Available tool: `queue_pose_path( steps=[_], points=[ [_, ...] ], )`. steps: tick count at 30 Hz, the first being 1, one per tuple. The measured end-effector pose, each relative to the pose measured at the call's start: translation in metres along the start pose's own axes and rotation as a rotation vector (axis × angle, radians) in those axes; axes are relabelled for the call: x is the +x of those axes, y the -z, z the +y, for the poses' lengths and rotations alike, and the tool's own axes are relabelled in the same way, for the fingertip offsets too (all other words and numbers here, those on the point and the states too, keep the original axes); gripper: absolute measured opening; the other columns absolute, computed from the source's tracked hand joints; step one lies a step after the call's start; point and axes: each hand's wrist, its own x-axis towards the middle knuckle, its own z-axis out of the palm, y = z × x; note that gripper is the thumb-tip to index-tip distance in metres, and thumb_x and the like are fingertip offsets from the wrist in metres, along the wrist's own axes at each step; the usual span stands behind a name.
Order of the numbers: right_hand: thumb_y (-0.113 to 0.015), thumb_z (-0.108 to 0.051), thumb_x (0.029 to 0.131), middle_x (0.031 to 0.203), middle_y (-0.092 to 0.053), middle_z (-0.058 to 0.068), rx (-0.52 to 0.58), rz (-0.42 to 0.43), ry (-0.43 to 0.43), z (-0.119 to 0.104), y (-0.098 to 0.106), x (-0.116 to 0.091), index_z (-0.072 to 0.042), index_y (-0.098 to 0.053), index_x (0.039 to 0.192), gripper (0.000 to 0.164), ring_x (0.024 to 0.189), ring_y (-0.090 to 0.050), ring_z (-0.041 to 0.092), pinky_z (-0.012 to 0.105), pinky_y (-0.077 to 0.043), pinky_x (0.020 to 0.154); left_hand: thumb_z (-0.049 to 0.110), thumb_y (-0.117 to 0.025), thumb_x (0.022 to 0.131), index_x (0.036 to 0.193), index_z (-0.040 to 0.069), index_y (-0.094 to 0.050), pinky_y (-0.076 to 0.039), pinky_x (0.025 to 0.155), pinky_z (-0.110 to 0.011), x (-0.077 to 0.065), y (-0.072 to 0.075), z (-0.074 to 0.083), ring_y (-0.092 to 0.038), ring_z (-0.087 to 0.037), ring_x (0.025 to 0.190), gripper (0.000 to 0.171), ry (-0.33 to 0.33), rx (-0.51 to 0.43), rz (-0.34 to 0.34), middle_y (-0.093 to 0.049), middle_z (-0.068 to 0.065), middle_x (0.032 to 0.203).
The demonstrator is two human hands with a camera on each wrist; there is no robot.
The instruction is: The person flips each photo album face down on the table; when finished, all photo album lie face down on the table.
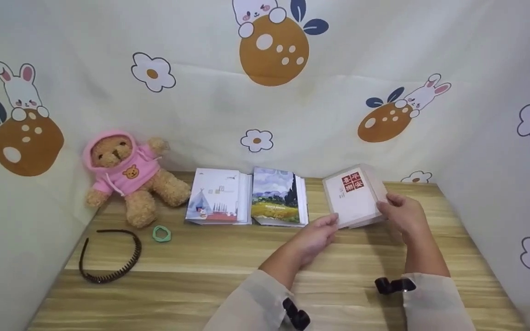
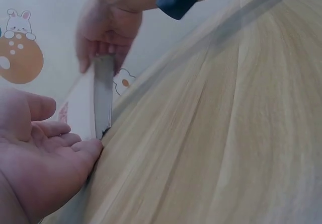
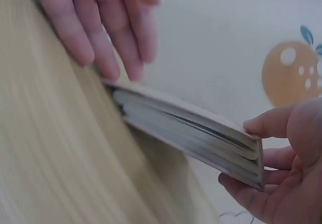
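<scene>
A thick white photo album [image 1: 348,202] with red characters on its cover is tilted up at the back right of the table. My right hand [image 1: 405,215] grips its right side, thumb on the cover and fingers behind, as the right wrist view shows. The album's page edges [image 3: 188,131] face that camera, with its lower end close to the tabletop. At the album's lower left corner, the fingertips of my left hand [image 1: 316,236] reach the edge. In the left wrist view this hand [image 2: 45,158] has its palm turned up and fingers extended, not wrapped around the album.
Left of it stand an album with a painted landscape [image 1: 274,195] and one with a tent picture [image 1: 214,195]. A teddy bear [image 1: 129,172] in a pink hoodie leans at the back left. Before it lie a green ring-shaped item [image 1: 162,228] and a dark toothed headband [image 1: 137,250].
</scene>
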Motion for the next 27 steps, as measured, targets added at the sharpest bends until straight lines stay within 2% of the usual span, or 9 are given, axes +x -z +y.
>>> queue_pose_path(
  steps=[8,14,18,20,22,25,27],
  points=[
    [-0.063,-0.031,0.107,0.166,-0.042,0.029,-0.057,0.003,-0.073,0.021,-0.003,0.011,0.004,-0.044,0.160,0.066,0.157,-0.038,0.046,0.057,-0.034,0.131,0.017,-0.049,0.112,0.166,0.001,-0.034,-0.029,0.134,-0.050,0.002,0.002,-0.001,-0.028,-0.040,0.164,0.057,-0.026,-0.032,-0.015,-0.027,-0.021,0.176],
    [-0.064,-0.031,0.107,0.165,-0.045,0.028,-0.073,0.009,-0.121,0.022,-0.007,0.012,0.002,-0.045,0.159,0.065,0.152,-0.046,0.045,0.058,-0.037,0.129,0.019,-0.051,0.112,0.165,0.004,-0.038,-0.031,0.134,-0.051,0.001,0.004,0.002,-0.032,-0.038,0.163,0.056,-0.042,-0.015,0.017,-0.032,-0.018,0.175],
    [-0.063,-0.028,0.107,0.166,-0.044,0.027,-0.044,0.015,-0.124,0.014,-0.010,0.010,0.000,-0.042,0.162,0.065,0.147,-0.051,0.041,0.056,-0.042,0.127,0.018,-0.051,0.111,0.164,0.005,-0.041,-0.032,0.133,-0.049,0.001,0.007,0.006,-0.034,-0.037,0.162,0.055,-0.051,-0.045,0.048,-0.033,-0.018,0.175],
    [-0.063,-0.030,0.107,0.162,-0.048,0.029,-0.055,0.037,-0.083,0.009,-0.012,0.008,0.000,-0.043,0.162,0.065,0.138,-0.056,0.039,0.052,-0.050,0.119,0.017,-0.050,0.111,0.164,0.005,-0.041,-0.032,0.133,-0.048,0.000,0.010,0.011,-0.035,-0.037,0.162,0.055,-0.071,-0.054,0.069,-0.034,-0.018,0.174],
    [-0.065,-0.032,0.106,0.156,-0.055,0.030,-0.063,0.065,-0.027,0.001,-0.017,0.005,-0.004,-0.047,0.160,0.064,0.131,-0.060,0.036,0.044,-0.058,0.107,0.017,-0.050,0.111,0.163,0.004,-0.042,-0.034,0.133,-0.048,-0.002,0.015,0.018,-0.038,-0.036,0.161,0.054,-0.122,-0.020,0.110,-0.037,-0.018,0.173],
    [-0.068,-0.031,0.104,0.147,-0.064,0.027,-0.061,0.095,0.107,-0.012,-0.026,0.000,-0.007,-0.056,0.156,0.058,0.129,-0.064,0.035,0.030,-0.056,0.095,0.020,-0.051,0.111,0.161,0.009,-0.046,-0.037,0.131,-0.046,-0.007,0.027,0.033,-0.044,-0.033,0.157,0.051,-0.209,0.097,0.236,-0.047,-0.013,0.168],
    [-0.070,-0.030,0.103,0.146,-0.066,0.023,-0.036,0.082,0.189,-0.023,-0.035,-0.004,-0.009,-0.060,0.153,0.055,0.134,-0.063,0.035,0.029,-0.054,0.098,0.021,-0.052,0.111,0.159,0.012,-0.049,-0.039,0.130,-0.046,-0.011,0.037,0.043,-0.048,-0.030,0.155,0.049,-0.256,0.166,0.321,-0.051,-0.010,0.165]
  ],
)
